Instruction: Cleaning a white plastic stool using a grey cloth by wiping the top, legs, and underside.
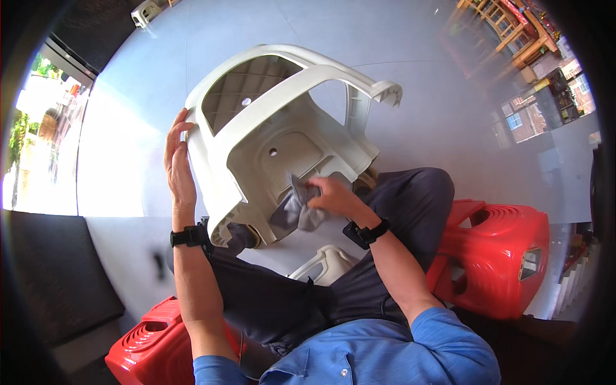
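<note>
A white plastic armchair (269, 115) lies tipped over on the floor before me, one armrest end pointing right. My left hand (179, 161) rests against its left outer side, the fingers spread along the edge and the thumb beside them. In my right hand (334, 196) is a bunched grey cloth (304, 207), held near the lower part of the chair between my knees. Part of the cloth hangs down and its contact with the chair cannot be made out. Both wrists bear black straps.
A red plastic stool (510, 260) lies on my right, another red stool (149, 346) at lower left. A small light plastic stool or seat (329, 264) shows between my legs. A white stool (145, 13) stands far off at top left, wooden furniture (517, 33) at top right.
</note>
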Demonstrator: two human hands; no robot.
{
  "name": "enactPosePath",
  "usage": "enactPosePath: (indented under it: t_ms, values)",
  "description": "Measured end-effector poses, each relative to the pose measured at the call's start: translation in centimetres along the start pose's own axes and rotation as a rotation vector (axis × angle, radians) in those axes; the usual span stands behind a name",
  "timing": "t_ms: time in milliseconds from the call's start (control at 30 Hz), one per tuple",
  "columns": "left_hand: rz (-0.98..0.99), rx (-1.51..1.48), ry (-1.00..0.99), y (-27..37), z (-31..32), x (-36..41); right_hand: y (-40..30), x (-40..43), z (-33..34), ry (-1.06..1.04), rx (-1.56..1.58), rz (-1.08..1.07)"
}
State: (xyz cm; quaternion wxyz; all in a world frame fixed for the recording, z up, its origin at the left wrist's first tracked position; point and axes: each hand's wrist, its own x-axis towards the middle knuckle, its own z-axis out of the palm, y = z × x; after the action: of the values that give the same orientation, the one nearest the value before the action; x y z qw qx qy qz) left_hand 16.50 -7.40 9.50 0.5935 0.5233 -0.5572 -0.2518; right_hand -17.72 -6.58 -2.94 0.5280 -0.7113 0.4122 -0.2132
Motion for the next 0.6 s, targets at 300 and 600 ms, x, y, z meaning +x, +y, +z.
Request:
enactPosePath:
  t_ms: [300, 600]
  values:
    - [0.051, 0.202, -0.151, 0.3, -0.4, -0.2, -2.8, 13.0, -1.5, 0.595, -0.794, -0.225]
    - [0.008, -0.021, -0.069, -0.9, -0.9, 0.9, 0.8, 15.6, 9.3, 0.304, -0.705, -0.394]
